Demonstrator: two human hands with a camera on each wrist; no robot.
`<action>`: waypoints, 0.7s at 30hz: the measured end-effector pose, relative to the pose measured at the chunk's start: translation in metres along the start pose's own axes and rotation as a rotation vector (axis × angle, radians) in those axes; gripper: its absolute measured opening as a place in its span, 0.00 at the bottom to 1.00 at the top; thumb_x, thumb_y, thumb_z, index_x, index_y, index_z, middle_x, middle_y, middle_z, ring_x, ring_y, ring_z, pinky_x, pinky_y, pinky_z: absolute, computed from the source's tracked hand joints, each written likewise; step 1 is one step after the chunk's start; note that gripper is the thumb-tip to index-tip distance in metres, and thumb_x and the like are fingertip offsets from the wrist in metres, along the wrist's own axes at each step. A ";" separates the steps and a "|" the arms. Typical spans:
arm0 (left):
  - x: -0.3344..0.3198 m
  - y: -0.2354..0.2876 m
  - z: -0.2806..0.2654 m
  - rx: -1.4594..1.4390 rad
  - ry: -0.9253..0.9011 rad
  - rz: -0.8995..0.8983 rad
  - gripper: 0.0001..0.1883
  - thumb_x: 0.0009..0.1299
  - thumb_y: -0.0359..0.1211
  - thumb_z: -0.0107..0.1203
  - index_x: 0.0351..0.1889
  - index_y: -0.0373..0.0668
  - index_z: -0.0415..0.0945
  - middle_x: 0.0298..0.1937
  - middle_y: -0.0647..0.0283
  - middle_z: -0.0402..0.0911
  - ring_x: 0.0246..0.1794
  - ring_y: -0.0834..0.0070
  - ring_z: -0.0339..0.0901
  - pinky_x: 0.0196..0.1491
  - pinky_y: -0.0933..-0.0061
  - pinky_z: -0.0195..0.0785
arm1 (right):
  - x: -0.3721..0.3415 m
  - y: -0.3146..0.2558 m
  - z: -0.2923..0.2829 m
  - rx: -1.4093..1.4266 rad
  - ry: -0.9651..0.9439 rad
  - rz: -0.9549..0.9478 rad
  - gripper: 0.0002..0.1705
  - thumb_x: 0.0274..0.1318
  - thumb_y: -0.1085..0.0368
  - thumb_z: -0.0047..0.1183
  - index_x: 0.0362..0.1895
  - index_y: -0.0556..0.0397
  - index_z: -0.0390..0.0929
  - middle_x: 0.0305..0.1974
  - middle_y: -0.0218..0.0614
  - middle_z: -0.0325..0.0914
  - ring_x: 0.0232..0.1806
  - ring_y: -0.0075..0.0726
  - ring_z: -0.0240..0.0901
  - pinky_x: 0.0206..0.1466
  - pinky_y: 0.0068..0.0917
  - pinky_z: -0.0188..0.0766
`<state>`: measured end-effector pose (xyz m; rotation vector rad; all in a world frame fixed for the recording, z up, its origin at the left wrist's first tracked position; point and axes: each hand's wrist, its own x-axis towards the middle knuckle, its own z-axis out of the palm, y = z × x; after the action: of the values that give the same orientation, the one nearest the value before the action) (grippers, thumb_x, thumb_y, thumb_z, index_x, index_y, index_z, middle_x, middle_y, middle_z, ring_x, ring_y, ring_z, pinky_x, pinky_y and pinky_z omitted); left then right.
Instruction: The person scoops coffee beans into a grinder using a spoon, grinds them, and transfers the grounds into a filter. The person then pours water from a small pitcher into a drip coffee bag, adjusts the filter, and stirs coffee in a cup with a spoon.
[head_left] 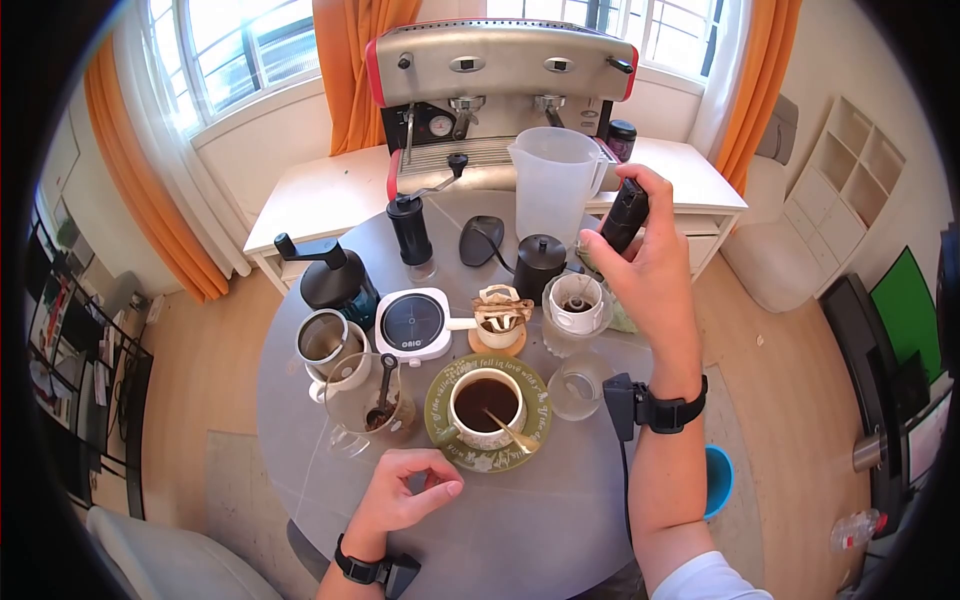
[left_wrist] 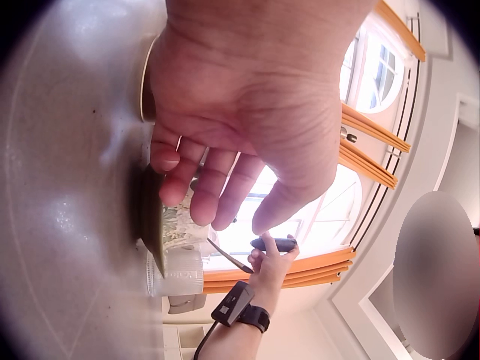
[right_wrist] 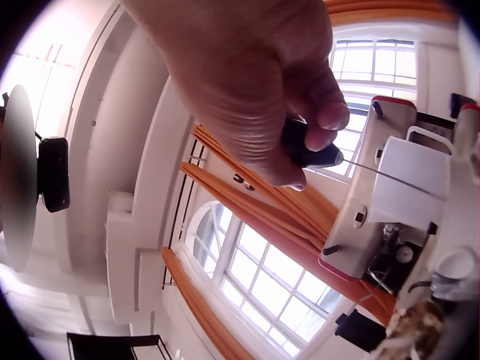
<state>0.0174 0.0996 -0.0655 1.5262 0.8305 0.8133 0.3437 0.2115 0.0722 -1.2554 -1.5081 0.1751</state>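
My right hand (head_left: 655,250) is raised above the table's right side and grips the black handle of what looks like a handheld milk frother (head_left: 627,215). In the right wrist view a thin metal shaft (right_wrist: 390,178) runs out from its tip. Below my right hand sits a white cup with a dark-filled dripper (head_left: 577,305) on a glass vessel. My left hand (head_left: 405,490), fingers loosely bent, hovers by the near edge of a green saucer (head_left: 540,425) and holds nothing. On that saucer stands a cup (head_left: 480,441) of dark coffee with a gold spoon (head_left: 515,435) leaning in it.
A glass server (head_left: 345,415) with a black scoop (head_left: 387,375) stands left of the saucer, a clear glass (head_left: 578,388) right of it. Behind are a scale (head_left: 413,325), a hand grinder (head_left: 410,235), a black kettle (head_left: 540,262) and a tall plastic pitcher (head_left: 552,185).
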 end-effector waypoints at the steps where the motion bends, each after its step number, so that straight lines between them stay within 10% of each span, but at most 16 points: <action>1: 0.000 0.000 0.000 0.000 0.000 -0.001 0.05 0.69 0.25 0.67 0.38 0.32 0.86 0.33 0.61 0.86 0.33 0.77 0.82 0.36 0.76 0.71 | 0.000 -0.001 0.000 0.009 0.021 -0.004 0.39 0.57 0.71 0.68 0.69 0.39 0.64 0.36 0.41 0.85 0.33 0.37 0.86 0.37 0.32 0.79; 21: 0.002 0.001 0.004 0.016 0.032 0.071 0.06 0.69 0.30 0.69 0.34 0.37 0.86 0.27 0.67 0.84 0.25 0.81 0.74 0.32 0.77 0.66 | -0.001 -0.003 -0.002 0.021 0.009 0.008 0.40 0.56 0.72 0.69 0.70 0.37 0.64 0.35 0.36 0.86 0.31 0.31 0.85 0.37 0.30 0.79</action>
<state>0.0216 0.0998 -0.0652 1.5675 0.8110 0.8872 0.3433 0.2089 0.0746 -1.2441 -1.4899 0.1896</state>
